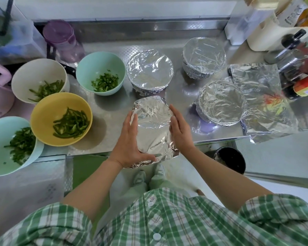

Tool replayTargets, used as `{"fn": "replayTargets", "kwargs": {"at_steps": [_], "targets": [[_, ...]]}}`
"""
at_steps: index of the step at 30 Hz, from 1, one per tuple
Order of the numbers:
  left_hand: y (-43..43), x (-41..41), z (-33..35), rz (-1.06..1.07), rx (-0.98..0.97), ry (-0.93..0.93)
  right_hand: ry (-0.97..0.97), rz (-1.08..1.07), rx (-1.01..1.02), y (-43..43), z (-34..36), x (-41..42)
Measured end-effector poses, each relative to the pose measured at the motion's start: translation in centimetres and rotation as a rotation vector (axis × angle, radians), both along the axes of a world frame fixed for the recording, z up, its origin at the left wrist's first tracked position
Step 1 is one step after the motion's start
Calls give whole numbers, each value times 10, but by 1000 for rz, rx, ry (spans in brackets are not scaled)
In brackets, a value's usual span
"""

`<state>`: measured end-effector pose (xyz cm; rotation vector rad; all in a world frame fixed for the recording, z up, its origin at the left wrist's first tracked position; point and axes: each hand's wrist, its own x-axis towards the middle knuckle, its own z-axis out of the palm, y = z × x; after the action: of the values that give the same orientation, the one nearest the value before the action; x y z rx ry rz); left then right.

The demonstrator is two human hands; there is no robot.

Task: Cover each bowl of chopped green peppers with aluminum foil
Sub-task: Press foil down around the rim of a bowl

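Your left hand point(130, 142) and right hand point(180, 132) press flat, fingers straight, against the sides of the foil-draped bowl point(153, 121) at six o'clock, at the near edge of the counter point(110, 107). Uncovered peppers sit in the near mint bowl point(0, 132) and yellow bowl point(48, 110) at nine o'clock, and in the white bowl point(34, 73) and far mint bowl point(96, 64) at ten to eleven. The right covered bowl point(222, 102) stands at three, the middle covered bowl point(149, 70) at twelve and the far covered bowl point(204, 55) at one.
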<state>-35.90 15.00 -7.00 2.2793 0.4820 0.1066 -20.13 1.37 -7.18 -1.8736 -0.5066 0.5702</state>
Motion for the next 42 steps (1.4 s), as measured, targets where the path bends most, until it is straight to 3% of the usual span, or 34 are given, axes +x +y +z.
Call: {"fn": "replayTargets", "kwargs": {"at_steps": [8,21,34,38,42], "targets": [[1,0,-1,5,50,-21,297,-181,4,4,14,-2],[-7,-1,2,91,-173,-82,466,-237,-104,4,16,-3],[-6,-6,1,261,-359,89,524,-283,-66,3,14,-11],[2,-3,0,244,-313,124,525,-319,-36,2,13,-16],[13,9,3,199,-76,187,570,-397,55,3,12,-24]]}}
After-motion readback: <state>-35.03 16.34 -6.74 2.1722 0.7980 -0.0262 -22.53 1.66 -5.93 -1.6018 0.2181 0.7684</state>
